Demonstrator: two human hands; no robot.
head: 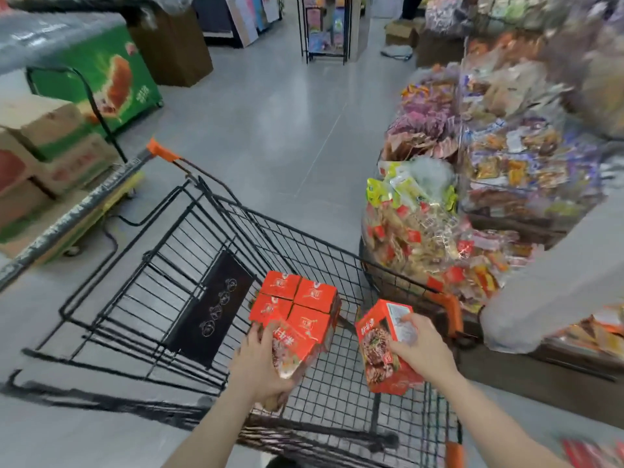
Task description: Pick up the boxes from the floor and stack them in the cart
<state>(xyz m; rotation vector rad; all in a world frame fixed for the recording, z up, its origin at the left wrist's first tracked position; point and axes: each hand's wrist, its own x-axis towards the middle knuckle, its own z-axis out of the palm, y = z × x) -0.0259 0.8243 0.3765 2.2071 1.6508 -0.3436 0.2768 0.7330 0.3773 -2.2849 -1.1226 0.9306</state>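
Note:
A black wire shopping cart with orange corners stands in front of me. Inside it, several red boxes stand upright, packed together against the black panel. My left hand grips a tilted red box that leans against that group. My right hand holds another red box with a food picture, lifted above the cart's right half. Both boxes are over the cart's wire floor.
A snack display piled with bagged goods crowds the cart's right side. Cardboard cartons sit on a flat trolley at the left, beside a green freezer. Grey floor stretches ahead toward a wire rack.

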